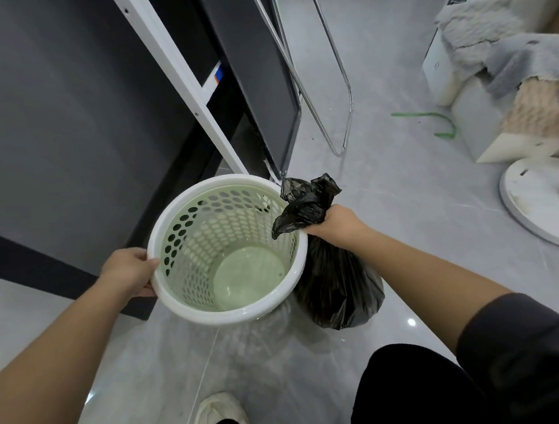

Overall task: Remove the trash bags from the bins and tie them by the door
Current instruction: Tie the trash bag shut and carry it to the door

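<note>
- One bin (227,249), unlined, stood on the floor (404,202).
- Left hand (129,272) clasped its rim.
- Right hand (331,223) squeezed one black bag (338,291) at the neck.

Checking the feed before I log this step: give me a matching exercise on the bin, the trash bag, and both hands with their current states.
Things:
1. bin
2. trash bag
3. left hand
4. right hand

States:
A. grips the bag's gathered neck
B. empty, no liner
C. black, full, outside the bin
D. holds the white rim

Pairs: 1-B, 2-C, 3-D, 4-A
</note>
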The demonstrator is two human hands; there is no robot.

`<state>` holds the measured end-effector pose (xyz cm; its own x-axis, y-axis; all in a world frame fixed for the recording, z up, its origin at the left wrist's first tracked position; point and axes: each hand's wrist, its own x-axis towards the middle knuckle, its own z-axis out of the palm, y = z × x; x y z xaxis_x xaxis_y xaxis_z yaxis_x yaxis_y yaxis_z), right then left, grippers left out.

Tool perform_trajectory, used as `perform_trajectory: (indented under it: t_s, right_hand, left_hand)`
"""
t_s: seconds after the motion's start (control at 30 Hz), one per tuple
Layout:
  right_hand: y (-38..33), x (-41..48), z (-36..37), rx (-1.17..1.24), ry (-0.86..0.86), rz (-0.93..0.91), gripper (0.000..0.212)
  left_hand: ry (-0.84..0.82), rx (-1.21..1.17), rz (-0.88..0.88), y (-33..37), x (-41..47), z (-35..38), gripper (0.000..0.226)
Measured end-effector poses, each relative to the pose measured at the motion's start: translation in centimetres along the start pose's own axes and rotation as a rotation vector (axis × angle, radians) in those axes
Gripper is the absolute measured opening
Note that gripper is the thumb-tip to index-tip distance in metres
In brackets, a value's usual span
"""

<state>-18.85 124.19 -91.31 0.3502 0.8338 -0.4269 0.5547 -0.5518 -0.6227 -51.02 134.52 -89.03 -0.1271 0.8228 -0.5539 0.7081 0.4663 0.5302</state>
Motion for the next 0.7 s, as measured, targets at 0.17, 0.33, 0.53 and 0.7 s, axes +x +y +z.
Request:
perform_trajectory:
  t_s: [0.17,0.33,0.53,0.7]
  right_hand:
    - [0.3,-0.3,-0.2,0.030,0.048,0.024,0.036]
    - [2.2,-0.6,-1.6,0.070,0.164,0.112,0.037]
    - [3.2,-1.0,-1.7,0.184,0.253,0.132,0.033]
    - [3.8,-1.8,-0.6,0.296,0.301,0.144,0.030]
  left_hand:
    - [0.244,0.614,0.546,1.5,-2.5,2.7,0.050]
    - [-0.161,0.837,0.974,4.6,-8.5,8.1,0.057]
    - [-0.150,1.150,1.132,5.2,-8.8,11.3,0.035]
    - [-0.112,1.214,1.157,5.4,-8.0,10.3,0.028]
